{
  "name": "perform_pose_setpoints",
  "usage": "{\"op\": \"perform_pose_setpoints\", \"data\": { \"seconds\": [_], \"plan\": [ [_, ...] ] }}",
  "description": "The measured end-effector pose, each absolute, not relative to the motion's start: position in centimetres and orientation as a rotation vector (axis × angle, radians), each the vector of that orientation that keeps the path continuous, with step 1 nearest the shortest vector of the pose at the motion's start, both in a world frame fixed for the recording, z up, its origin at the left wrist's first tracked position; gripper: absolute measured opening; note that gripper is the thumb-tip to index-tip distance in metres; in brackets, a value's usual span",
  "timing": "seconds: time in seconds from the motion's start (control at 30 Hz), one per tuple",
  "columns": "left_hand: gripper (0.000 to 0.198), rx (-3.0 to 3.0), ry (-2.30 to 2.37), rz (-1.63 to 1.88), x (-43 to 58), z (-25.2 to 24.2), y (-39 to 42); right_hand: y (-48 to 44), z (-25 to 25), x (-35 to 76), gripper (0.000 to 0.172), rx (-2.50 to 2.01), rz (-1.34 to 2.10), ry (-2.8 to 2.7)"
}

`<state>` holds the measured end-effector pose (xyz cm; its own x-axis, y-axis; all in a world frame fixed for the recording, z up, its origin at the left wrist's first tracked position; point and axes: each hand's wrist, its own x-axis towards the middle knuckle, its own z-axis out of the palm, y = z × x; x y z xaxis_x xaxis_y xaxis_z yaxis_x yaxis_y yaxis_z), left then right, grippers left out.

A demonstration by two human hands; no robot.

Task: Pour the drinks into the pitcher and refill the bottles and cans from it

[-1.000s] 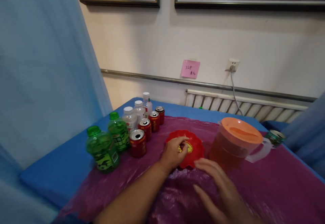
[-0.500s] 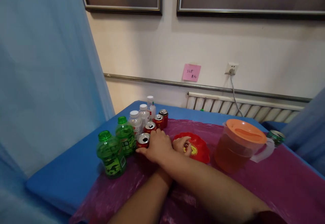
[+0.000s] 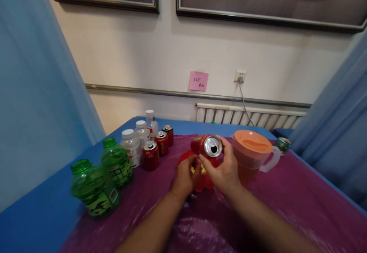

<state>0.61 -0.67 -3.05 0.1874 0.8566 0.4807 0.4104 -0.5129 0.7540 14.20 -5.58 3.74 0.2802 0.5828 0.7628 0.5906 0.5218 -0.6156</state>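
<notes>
My right hand (image 3: 228,167) grips a red drink can (image 3: 205,146), lifted and tilted so that its opened silver top faces me. Just left of it, my left hand (image 3: 185,174) hovers at the red scalloped plate (image 3: 205,184) with its fingers curled in. Whether anything small sits between those fingers is hidden. The plate has a yellow mark in its middle and lies partly behind both hands. Three more red cans, the nearest one (image 3: 150,155) with an opened top, stand upright in a row to the left.
Two green bottles (image 3: 96,188) and several white-capped clear bottles (image 3: 132,146) line the left side. On the right stands a pitcher with an orange lid (image 3: 252,144), a green can (image 3: 283,145) behind it. Purple plastic sheeting (image 3: 137,211) covers much of the blue table (image 3: 43,191).
My right hand has taken the nearest red can from the row and carried it right, over the plate. My arms have uncrossed. The view has shifted right.
</notes>
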Motion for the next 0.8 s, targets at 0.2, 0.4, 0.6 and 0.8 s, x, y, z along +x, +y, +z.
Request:
{"op": "perform_pose_setpoints", "data": {
  "seconds": [0.2,0.4,0.6,0.8],
  "plan": [
    [0.051,2.148,1.097,1.429,0.5,-1.3,-1.3,-5.6,-0.5,17.9,0.065,-1.253,0.011,-1.510],
    [0.069,2.277,0.939,1.212,0.3,-0.4,-1.8,-6.4,-1.3,17.0,0.057,-1.236,0.268,-1.445],
    [0.062,2.235,0.991,1.112,0.5,-0.7,-1.3,-6.2,-1.9,16.9,0.059,-1.215,0.391,-1.530],
    [0.063,2.117,1.157,1.165,0.3,-1.1,-0.6,-9.3,-0.2,18.2,0.062,-1.179,0.077,-1.614]
  ]
}}
